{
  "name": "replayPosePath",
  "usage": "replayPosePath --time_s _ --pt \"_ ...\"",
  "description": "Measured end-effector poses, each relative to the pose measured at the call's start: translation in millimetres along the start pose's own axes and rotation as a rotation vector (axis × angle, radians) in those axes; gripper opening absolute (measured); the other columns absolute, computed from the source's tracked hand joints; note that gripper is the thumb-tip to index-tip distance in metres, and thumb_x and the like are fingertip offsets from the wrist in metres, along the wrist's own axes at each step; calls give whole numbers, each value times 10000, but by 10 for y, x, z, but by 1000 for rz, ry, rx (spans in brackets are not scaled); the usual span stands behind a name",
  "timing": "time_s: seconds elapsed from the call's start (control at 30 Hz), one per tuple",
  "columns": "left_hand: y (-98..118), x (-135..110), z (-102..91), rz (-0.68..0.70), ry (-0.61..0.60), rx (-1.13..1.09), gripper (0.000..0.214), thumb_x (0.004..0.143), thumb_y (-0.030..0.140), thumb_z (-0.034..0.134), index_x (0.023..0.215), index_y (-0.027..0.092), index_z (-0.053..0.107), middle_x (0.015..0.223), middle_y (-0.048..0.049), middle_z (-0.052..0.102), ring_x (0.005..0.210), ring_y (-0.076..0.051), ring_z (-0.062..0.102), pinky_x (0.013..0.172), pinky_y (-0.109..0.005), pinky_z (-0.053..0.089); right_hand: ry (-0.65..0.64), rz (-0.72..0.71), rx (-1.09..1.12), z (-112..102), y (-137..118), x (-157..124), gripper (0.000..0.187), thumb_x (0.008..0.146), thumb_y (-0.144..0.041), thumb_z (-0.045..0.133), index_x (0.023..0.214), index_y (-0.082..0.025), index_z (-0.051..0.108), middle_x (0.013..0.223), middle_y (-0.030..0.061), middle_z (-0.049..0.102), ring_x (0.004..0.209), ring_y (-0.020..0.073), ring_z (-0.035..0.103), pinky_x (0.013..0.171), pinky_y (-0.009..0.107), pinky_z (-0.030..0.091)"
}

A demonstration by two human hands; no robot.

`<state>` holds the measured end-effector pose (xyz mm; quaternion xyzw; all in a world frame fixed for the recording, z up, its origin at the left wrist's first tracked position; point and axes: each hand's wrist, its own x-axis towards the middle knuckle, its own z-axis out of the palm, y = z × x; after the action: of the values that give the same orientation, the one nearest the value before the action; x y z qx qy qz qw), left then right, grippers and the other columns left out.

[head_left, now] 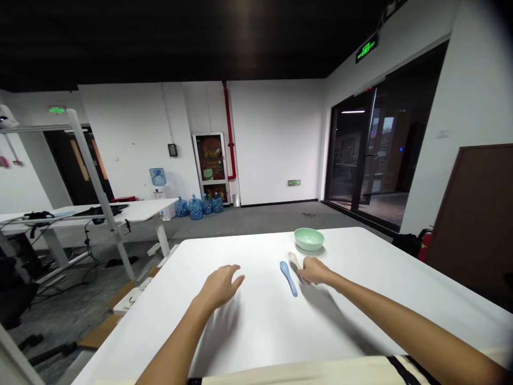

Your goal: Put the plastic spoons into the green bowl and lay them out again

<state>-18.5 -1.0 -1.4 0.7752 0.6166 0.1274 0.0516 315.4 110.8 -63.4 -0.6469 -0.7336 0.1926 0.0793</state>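
A white table [260, 326] lies in front of me. On it are a blue spoon [288, 277], a cream spoon [294, 260] just to its right, and a mint green bowl [309, 238] farther back. My right hand [315, 270] is closed on the handle of the cream spoon, whose scoop end pokes out toward the bowl. My left hand [220, 286] hovers palm down over the bare table left of the blue spoon, fingers loosely curled and apart, with nothing in it.
Another white desk [132, 209] with cables and a metal frame [100, 195] stands to the left. Blue water bottles [196, 207] line the far wall. A brown board [476, 224] leans at the right, beside glass doors [368, 160].
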Motion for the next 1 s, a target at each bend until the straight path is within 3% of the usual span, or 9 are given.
replayPosePath --time_s 0.3,0.6,0.9,1.0 --pt "33 26 4 -13 -2 2 523 931 524 362 1304 225 574 1347 -78 611 1250 -278 544 984 -382 429 -92 33 36 134 23 -30 195 753 -234 570 633 -105 654 647 96 698 435 119 552 465 246 412" --pt "21 36 13 -14 0 -2 514 929 526 364 1303 241 571 1342 -68 614 1245 -276 548 975 -384 433 -128 17 30 176 47 -40 210 749 -254 557 608 -116 629 657 86 694 419 117 539 470 258 432" --pt "46 13 -18 -21 -4 -13 531 925 534 359 1307 233 572 1344 -76 613 1242 -278 549 969 -384 435 -129 33 9 145 1 -89 211 775 -287 556 669 -120 627 651 86 684 452 131 566 481 248 405" --pt "42 15 -13 -20 -6 -13 531 926 532 361 1308 230 572 1345 -75 611 1243 -277 546 973 -387 433 -53 24 -58 134 -20 -97 251 812 -332 540 718 -118 634 719 111 699 551 160 618 511 249 376"
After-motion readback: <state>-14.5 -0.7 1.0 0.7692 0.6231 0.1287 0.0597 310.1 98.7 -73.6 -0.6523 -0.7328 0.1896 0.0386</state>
